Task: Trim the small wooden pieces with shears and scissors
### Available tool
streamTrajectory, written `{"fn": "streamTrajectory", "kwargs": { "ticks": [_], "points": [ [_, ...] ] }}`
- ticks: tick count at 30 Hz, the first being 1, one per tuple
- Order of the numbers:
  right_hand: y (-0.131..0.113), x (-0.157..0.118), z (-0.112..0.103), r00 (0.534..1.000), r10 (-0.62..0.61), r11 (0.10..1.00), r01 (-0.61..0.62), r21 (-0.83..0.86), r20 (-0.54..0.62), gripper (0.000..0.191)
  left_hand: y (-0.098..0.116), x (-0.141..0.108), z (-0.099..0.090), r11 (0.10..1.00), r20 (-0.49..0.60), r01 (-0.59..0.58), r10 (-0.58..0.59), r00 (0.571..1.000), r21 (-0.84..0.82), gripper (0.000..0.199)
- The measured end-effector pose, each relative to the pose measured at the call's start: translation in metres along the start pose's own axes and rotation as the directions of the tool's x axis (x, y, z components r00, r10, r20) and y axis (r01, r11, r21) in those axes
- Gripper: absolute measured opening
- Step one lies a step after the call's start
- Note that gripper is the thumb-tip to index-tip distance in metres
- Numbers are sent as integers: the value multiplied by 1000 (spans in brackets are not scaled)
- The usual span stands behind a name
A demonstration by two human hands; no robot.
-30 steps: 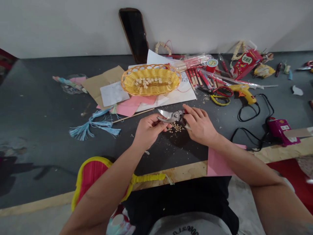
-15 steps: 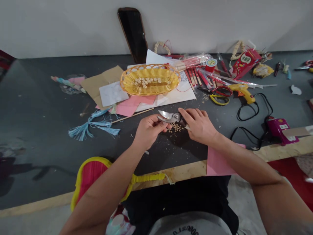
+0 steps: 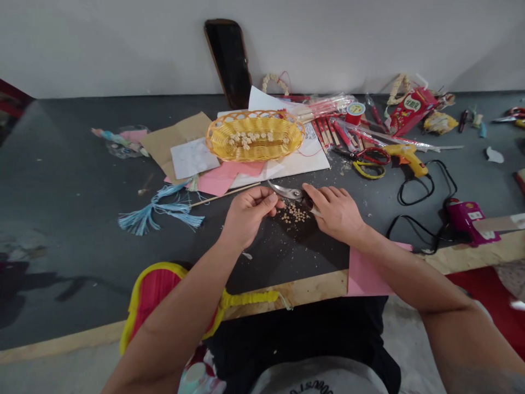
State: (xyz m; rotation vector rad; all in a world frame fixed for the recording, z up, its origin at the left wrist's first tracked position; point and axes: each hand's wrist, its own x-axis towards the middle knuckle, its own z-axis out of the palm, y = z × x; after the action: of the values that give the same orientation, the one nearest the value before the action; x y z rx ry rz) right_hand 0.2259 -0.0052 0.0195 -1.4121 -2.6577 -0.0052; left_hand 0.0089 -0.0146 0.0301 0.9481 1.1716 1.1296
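Note:
My right hand (image 3: 338, 212) is wrapped round the handles of metal pruning shears (image 3: 287, 191), whose blades point left. Close to the blades, my left hand (image 3: 250, 213) is closed in a pinch; whatever it holds is too small to make out. Many small tan pieces (image 3: 294, 213) lie scattered on the dark table beneath and between the hands. Beyond the hands, a yellow woven basket (image 3: 256, 137) holds several small pale pieces. A thin stick (image 3: 225, 194) lies behind my left hand.
Blue tassels (image 3: 159, 210) lie left. Scissors (image 3: 371, 163), a yellow glue gun (image 3: 408, 158), its cord and a purple box (image 3: 470, 219) are right. A phone (image 3: 230, 63) leans on the wall. A red fan with yellow trim (image 3: 153, 290) is at the front edge.
The shears' blades look closer together than before and partly hidden at my left fingers. My left hand has tilted slightly. The whole view has shifted a little.

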Motion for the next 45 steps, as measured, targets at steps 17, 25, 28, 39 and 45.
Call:
{"fn": "streamTrajectory", "kwargs": {
  "ticks": [17, 25, 28, 39, 45],
  "points": [
    [53, 9, 10, 955, 286, 958, -285, 17, -74, 52, -8, 7, -4, 994, -54, -19, 25, 998, 108, 22],
    [44, 8, -6, 958, 223, 974, -212, 80, -181, 44, -13, 10, -13, 743, 104, -268, 260, 960, 614, 5],
    [43, 18, -20, 969, 128, 985, -100, 139, -211, 40, -11, 12, -15, 693, 158, -307, 272, 949, 653, 7],
    [37, 155, -51, 994, 29, 990, -14, 144, -106, 35, -17, 19, -23, 780, -88, -224, 336, 938, 585, 18],
    [19, 212, -33, 993, 64, 995, -56, -86, 100, 37, -17, 18, -20, 787, -53, -264, 351, 935, 558, 15]
  ]
}}
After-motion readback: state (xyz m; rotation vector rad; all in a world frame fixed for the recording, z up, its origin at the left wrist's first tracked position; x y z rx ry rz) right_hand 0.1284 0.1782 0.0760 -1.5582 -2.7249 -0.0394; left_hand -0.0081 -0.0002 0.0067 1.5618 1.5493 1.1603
